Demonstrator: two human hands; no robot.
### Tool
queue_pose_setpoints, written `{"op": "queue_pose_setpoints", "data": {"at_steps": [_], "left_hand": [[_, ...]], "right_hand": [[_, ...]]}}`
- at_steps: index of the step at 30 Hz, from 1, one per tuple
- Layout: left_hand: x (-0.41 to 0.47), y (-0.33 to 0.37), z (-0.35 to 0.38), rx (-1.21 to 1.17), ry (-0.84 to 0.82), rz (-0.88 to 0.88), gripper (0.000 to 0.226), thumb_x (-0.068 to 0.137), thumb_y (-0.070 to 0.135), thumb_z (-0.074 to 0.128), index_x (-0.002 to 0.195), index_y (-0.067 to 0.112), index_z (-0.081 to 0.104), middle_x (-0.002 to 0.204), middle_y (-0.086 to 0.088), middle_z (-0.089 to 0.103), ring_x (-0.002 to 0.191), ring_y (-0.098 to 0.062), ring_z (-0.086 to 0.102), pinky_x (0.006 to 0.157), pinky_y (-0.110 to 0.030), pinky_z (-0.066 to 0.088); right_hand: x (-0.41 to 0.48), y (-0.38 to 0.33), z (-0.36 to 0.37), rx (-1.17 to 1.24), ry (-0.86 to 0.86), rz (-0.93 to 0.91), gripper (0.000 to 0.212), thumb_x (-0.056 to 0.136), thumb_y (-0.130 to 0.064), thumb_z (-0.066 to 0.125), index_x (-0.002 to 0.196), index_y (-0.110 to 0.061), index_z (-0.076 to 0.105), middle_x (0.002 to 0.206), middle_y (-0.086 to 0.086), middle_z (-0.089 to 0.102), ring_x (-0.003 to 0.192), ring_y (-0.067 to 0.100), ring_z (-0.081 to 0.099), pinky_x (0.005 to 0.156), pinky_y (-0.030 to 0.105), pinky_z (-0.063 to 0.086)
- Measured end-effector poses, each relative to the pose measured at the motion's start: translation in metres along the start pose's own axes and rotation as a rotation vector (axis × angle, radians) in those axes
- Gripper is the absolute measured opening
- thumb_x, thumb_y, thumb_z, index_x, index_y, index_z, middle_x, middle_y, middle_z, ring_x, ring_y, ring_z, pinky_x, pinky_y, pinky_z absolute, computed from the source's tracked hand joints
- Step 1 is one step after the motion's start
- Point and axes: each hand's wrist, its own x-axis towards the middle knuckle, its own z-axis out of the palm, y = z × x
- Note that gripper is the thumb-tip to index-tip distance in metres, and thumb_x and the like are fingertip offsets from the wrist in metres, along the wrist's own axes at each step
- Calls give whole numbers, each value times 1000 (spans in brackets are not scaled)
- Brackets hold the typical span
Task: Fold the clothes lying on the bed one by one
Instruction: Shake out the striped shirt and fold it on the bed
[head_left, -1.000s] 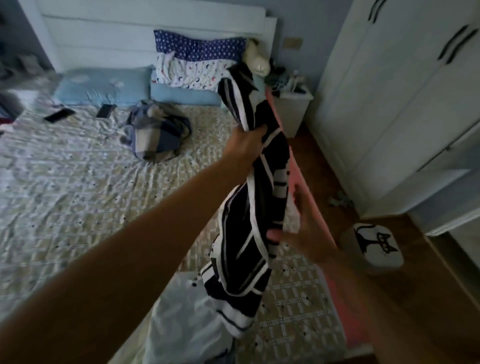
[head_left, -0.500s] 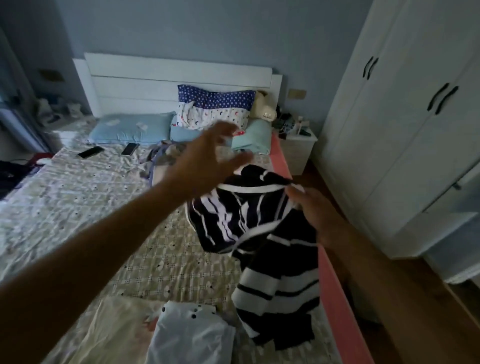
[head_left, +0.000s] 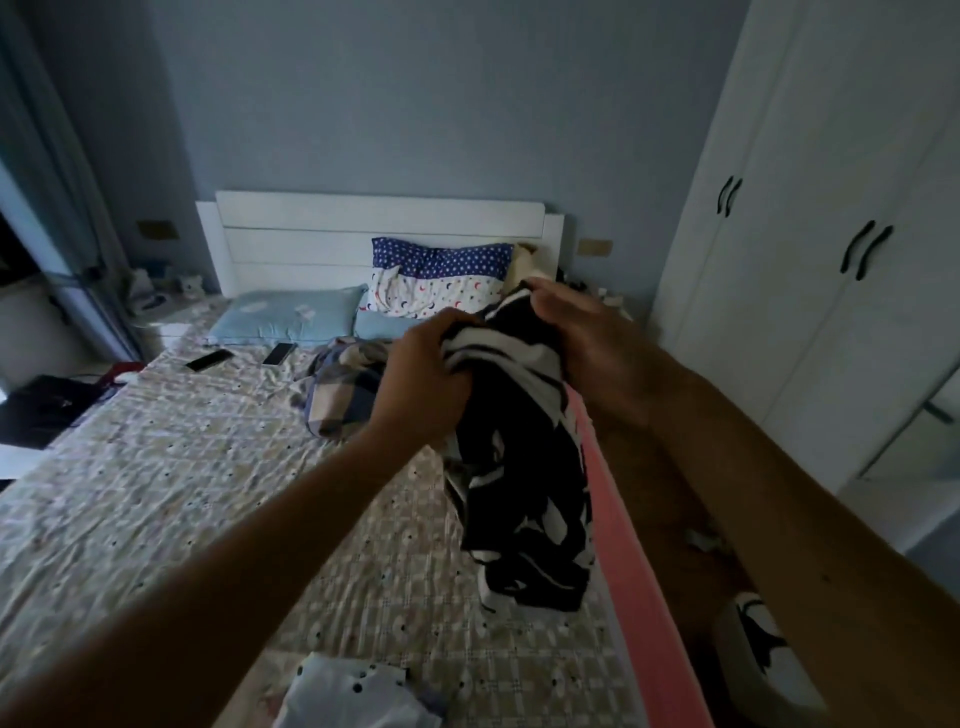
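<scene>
A black-and-white striped garment (head_left: 524, 488) hangs bunched above the right side of the bed (head_left: 171, 499). My left hand (head_left: 421, 384) grips its top edge on the left. My right hand (head_left: 576, 338) grips the same edge on the right, close beside the left hand. The lower part of the garment dangles just above the sheet near the pink bed edge (head_left: 639, 561). A crumpled plaid garment (head_left: 337, 384) lies on the bed behind my left hand. A pale folded garment (head_left: 353, 696) lies at the near edge of the bed.
Two phones (head_left: 210, 359) lie near the light blue pillow (head_left: 291, 322); a starred pillow (head_left: 441, 283) leans on the white headboard. A white wardrobe (head_left: 831, 260) stands on the right. On the floor beside the bed sits a round stool with a cat drawing (head_left: 763, 660).
My left hand, open in the air half a second ago, has closed on the striped garment's top edge. Both hands now hold it together and higher. The camera has tilted up.
</scene>
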Motion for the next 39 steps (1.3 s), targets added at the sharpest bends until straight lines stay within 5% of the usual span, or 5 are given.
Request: {"op": "queue_pose_setpoints", "data": {"at_steps": [5,11,15,26,39], "left_hand": [[44,20,9,23,-53,-206,28,71,30,46,88,16,63,78,-1,64,80,-23,60,67,-30,47],[54,54,17,410,-432,-220,43,103,35,36,107,4,65,115,-20,66,106,-34,63,84,-35,46],[52,61,-4,692,-414,-70,31,83,43,30,82,19,50,112,-19,66,104,-36,63,89,-42,50],[46,76,-14,-157,-428,-164,8,90,9,64,91,17,64,85,-5,66,76,-13,63,70,-28,52],[43,67,-35,757,-62,328,29,85,8,51,111,18,58,99,-16,67,90,-42,63,71,-40,46]], "right_hand": [[-23,11,-21,-480,38,-77,100,62,-51,88,146,-37,36,142,-5,50,127,14,55,105,40,49],[-24,14,-20,-537,382,-220,13,89,-8,63,100,-3,68,93,14,71,86,15,72,81,34,59],[-24,-3,-21,-516,397,-170,22,94,1,51,85,-7,70,71,1,64,54,-1,59,56,15,46],[9,-44,16,-870,357,-315,15,89,-13,62,83,0,67,77,12,66,67,18,59,62,29,45],[-26,-50,-34,-1326,338,-251,18,89,-4,58,99,-19,59,80,0,58,67,13,55,55,19,36]]}}
